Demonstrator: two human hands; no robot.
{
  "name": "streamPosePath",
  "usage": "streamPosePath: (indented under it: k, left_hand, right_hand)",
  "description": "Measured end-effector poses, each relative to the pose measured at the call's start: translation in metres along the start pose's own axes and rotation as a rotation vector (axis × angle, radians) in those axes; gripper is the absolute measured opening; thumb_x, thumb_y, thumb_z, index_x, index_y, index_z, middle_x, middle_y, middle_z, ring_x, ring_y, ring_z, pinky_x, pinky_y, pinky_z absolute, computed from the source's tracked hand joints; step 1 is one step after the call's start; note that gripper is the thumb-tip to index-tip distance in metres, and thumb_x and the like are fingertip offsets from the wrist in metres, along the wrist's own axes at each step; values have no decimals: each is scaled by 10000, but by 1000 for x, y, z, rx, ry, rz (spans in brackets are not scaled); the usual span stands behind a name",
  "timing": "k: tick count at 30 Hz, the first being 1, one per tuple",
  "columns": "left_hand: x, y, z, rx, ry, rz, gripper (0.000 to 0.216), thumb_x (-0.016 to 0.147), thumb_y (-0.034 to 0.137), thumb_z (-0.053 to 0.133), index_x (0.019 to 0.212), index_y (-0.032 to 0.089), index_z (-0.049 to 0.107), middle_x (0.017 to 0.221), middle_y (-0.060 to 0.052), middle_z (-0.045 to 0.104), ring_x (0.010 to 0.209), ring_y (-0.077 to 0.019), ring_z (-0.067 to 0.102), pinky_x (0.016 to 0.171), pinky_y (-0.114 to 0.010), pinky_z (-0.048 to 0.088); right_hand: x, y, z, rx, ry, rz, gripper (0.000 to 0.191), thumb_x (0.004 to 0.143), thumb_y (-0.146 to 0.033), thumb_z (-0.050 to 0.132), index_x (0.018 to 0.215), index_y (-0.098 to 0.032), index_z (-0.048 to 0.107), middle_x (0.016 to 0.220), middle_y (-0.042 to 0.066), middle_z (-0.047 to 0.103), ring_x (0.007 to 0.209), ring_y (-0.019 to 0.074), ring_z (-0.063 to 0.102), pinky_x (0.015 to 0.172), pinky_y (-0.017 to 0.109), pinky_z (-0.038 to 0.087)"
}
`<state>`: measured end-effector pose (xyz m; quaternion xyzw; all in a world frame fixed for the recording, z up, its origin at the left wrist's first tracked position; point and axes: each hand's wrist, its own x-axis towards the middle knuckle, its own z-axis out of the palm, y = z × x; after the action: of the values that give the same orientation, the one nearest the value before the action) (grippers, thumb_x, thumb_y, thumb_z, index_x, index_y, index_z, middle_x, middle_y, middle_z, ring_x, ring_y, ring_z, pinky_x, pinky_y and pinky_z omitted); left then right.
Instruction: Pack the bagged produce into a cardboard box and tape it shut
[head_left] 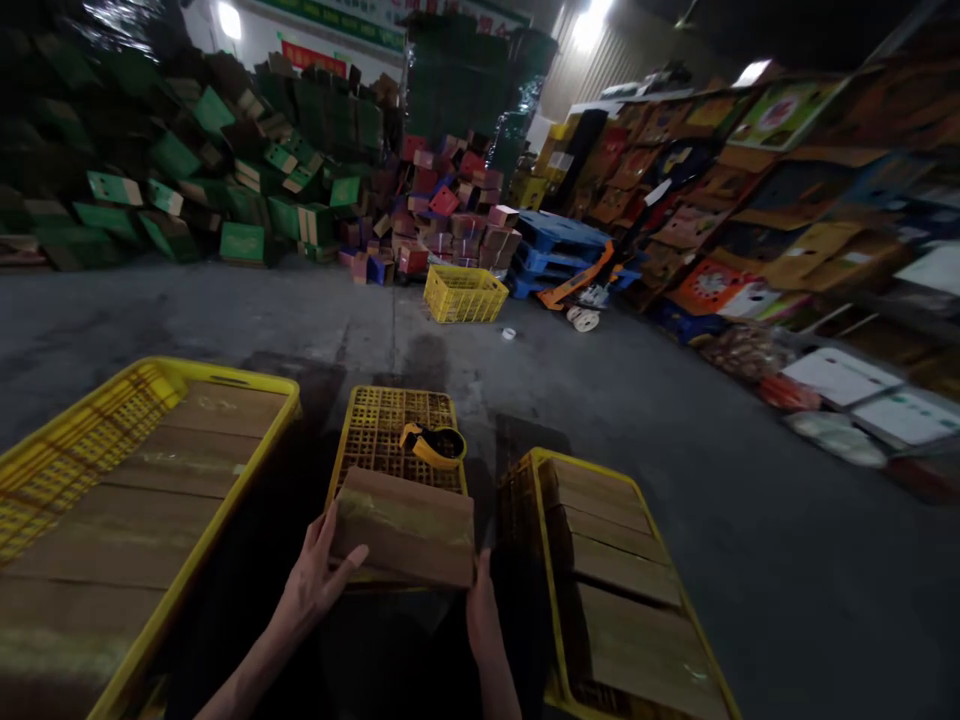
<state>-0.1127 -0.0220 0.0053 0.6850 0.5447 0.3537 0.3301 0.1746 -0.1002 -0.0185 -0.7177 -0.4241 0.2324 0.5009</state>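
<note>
A taped brown cardboard box (405, 525) rests on an upturned yellow crate (390, 420) right in front of me. My left hand (315, 580) grips the box's left end, thumb on top. My right hand (481, 610) presses against its right end, fingers mostly hidden behind the box. A yellow tape dispenser (435, 443) lies on the crate just beyond the box.
A yellow crate (247, 385) filled with taped boxes stands to my left, another yellow crate (551, 470) of boxes to my right. Farther off lie a yellow basket (463, 293), blue pallets (559, 235), piles of green boxes (187, 180) and flattened cartons (750, 200).
</note>
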Motion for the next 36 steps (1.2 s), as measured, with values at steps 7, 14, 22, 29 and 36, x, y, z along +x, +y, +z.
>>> streamPosePath:
  k: [7, 14, 22, 29, 36]
  left_hand:
    - [-22, 12, -3, 192, -78, 144, 850, 934, 392, 615, 1629, 367, 128, 1718, -90, 115, 1473, -356, 401, 1055, -481, 534]
    - [-9, 16, 9, 430, -19, 307, 727, 950, 460, 598, 1591, 251, 327, 1677, -128, 263, 1465, -369, 406, 1072, -533, 502]
    - [16, 25, 21, 533, -44, 446, 668, 950, 516, 588, 1536, 228, 446, 1580, -138, 456, 1475, -362, 394, 1194, -602, 313]
    - [24, 13, 17, 481, -117, 468, 742, 977, 553, 537, 1585, 181, 331, 1597, -167, 418, 1488, -333, 382, 1199, -570, 337]
    - [28, -10, 1, 225, -98, 361, 744, 1025, 443, 500, 1634, 215, 139, 1680, -180, 223, 1536, -321, 254, 1177, -519, 404]
  right_hand:
    - [-8, -16, 5, -214, 36, -21, 723, 1007, -603, 411, 1580, -165, 359, 1628, 131, 365, 1493, 304, 375, 1176, 485, 402]
    - [-17, -28, 15, -706, 18, -328, 707, 1037, -563, 361, 1612, -163, 268, 1633, 160, 344, 1555, 360, 187, 1176, 646, 316]
    - [-14, -32, 15, -867, 44, -371, 632, 1029, -580, 362, 1555, -233, 416, 1600, 166, 406, 1506, 400, 313, 1114, 731, 319]
    - [-18, -46, 29, -884, -52, -409, 631, 1026, -571, 395, 1544, -211, 432, 1551, 169, 480, 1477, 426, 361, 1122, 763, 264]
    - [-30, -79, 82, -801, -222, -540, 619, 1043, -480, 439, 1563, -150, 372, 1556, 162, 475, 1470, 358, 400, 1164, 630, 342]
